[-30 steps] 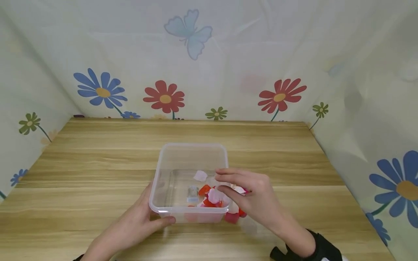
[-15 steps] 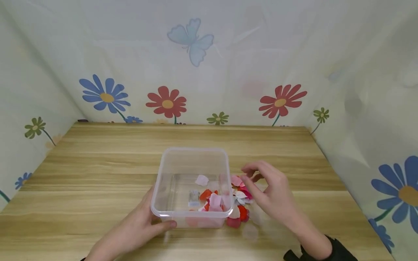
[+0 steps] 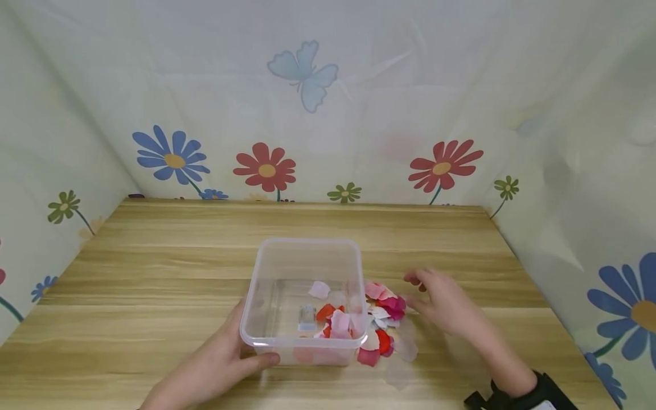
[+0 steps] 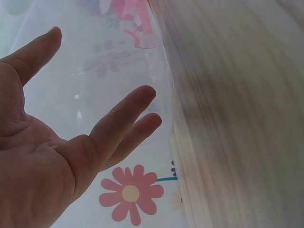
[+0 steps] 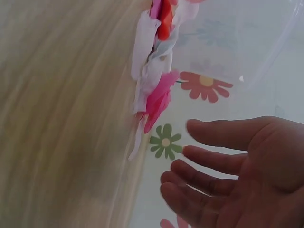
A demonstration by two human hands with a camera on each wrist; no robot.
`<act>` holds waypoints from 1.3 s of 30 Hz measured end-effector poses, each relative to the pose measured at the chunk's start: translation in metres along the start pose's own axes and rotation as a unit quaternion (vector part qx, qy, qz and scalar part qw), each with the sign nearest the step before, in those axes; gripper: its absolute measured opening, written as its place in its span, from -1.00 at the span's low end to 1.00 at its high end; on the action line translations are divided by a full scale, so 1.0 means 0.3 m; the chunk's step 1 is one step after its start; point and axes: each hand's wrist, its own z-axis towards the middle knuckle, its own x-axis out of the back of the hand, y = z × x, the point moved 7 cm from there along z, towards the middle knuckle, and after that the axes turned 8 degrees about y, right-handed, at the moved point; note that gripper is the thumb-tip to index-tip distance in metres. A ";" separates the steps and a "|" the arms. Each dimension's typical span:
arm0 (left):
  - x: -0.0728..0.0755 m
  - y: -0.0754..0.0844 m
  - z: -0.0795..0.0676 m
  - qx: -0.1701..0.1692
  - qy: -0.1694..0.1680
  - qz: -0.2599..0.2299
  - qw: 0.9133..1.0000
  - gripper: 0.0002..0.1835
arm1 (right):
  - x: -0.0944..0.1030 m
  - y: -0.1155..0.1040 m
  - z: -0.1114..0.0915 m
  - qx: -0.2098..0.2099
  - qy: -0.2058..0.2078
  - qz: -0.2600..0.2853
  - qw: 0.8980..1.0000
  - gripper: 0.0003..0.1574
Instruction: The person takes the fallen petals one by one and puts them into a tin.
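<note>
A clear plastic box (image 3: 279, 344) without a lid stands on the table, with several flower petals (image 3: 340, 324) in red, orange and pale pink inside. One pale petal (image 3: 320, 290) lies apart from them on the box floor. My left hand (image 3: 220, 356) rests against the box's left side, thumb along the front wall; in the left wrist view its fingers (image 4: 123, 116) are straight and spread. A pile of petals (image 3: 381, 313), red, magenta, white and pink, lies just right of the box. Beside that pile, my right hand (image 3: 446, 304) holds nothing, its fingers loosely bent.
Pale translucent petals (image 3: 398, 373) lie on the wooden table (image 3: 179, 256) near the pile's front. A small clear, bluish-white rectangle (image 3: 307, 318) shows on the box floor. Floral curtains (image 3: 369, 102) border the table at the back and sides.
My right hand has drawn back from over the box to the right, past the petal pile, uncovering it. My left hand stays at the box. The head view has tilted slightly upward.
</note>
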 end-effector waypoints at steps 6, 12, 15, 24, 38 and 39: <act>-0.003 0.000 -0.002 0.000 -0.004 -0.010 1.000 0.10 | -0.029 0.044 -0.002 -0.011 -0.051 -0.028 0.998 -0.53; -0.003 -0.003 -0.002 0.003 -0.004 -0.009 1.000 0.11 | -0.054 0.060 0.000 -0.007 -0.074 -0.026 0.997 -0.57; -0.002 -0.006 -0.003 0.008 -0.002 -0.005 1.000 0.12 | -0.067 0.056 0.000 -0.004 -0.089 -0.019 0.996 -0.59; -0.002 -0.007 -0.002 0.008 -0.005 0.002 1.000 0.11 | -0.089 0.045 0.001 -0.004 -0.104 -0.025 0.994 -0.69; -0.001 -0.006 -0.002 0.005 -0.008 -0.001 1.000 0.09 | -0.080 0.047 -0.012 0.020 -0.104 -0.011 0.994 -0.71; 0.000 -0.005 -0.003 0.005 -0.007 -0.001 1.000 0.09 | -0.073 0.045 -0.010 0.016 -0.101 -0.015 0.995 -0.71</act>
